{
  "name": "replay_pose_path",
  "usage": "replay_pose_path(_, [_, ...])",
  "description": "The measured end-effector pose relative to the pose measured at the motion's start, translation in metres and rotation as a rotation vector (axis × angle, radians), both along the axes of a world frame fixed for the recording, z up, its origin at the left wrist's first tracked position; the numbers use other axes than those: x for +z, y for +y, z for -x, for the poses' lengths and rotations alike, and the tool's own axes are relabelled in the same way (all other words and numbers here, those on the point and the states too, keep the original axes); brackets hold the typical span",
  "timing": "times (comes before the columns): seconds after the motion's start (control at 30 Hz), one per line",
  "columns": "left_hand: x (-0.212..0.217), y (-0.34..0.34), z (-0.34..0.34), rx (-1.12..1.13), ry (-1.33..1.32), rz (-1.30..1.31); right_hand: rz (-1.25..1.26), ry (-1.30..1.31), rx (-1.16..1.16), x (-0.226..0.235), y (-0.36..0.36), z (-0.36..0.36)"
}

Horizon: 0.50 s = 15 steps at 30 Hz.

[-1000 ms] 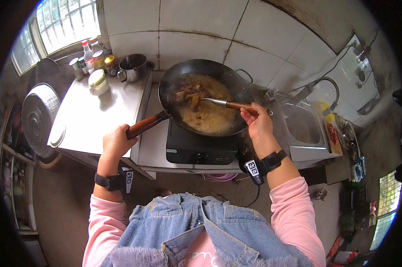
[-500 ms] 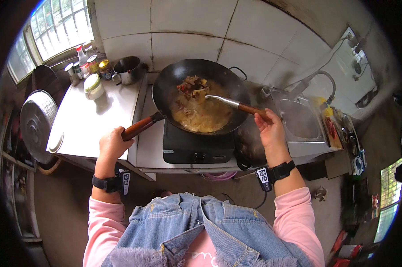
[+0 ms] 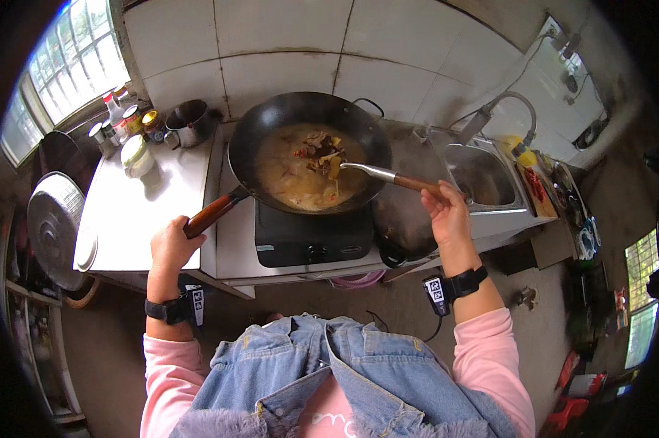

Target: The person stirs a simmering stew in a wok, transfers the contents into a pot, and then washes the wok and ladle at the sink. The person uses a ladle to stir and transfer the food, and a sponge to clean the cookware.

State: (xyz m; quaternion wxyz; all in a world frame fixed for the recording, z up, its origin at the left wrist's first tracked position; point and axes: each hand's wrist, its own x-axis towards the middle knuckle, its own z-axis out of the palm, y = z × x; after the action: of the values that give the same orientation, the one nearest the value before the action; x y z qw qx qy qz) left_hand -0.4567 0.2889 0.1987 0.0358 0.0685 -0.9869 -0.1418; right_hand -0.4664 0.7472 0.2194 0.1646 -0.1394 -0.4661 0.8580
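Tiled wall behind the wok, brothy food inside it.
Left fingers clasp the wok's handle; right fingers hold the wooden-handled utensil at the wok's right, its dipped end hard to make out. Steady the wok on the burner beneath it, and work the utensil low and smoothly so nothing slops over.

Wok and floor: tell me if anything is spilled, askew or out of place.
No spill shows around the wok over the stove; the broth lies inside it. One thing looks odd: a small, crumpled-looking item on the floor at the right, lying by itself. It is too small to identify.
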Motion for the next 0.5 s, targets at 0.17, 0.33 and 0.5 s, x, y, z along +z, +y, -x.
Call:
replay_pose_path(0.17, [-0.002,-0.002,0.001,-0.012,0.003,0.016,0.014,0.022,-0.001,-0.001,0.011,-0.005])
replay_pose_path(0.33, [-0.004,-0.002,0.000,0.011,0.020,0.020,0.018,0.072,-0.018,0.002,0.030,-0.012])
replay_pose_path(0.5, [-0.003,-0.001,0.000,-0.004,0.020,0.020,0.037,0.089,-0.091,0.008,0.056,-0.025])
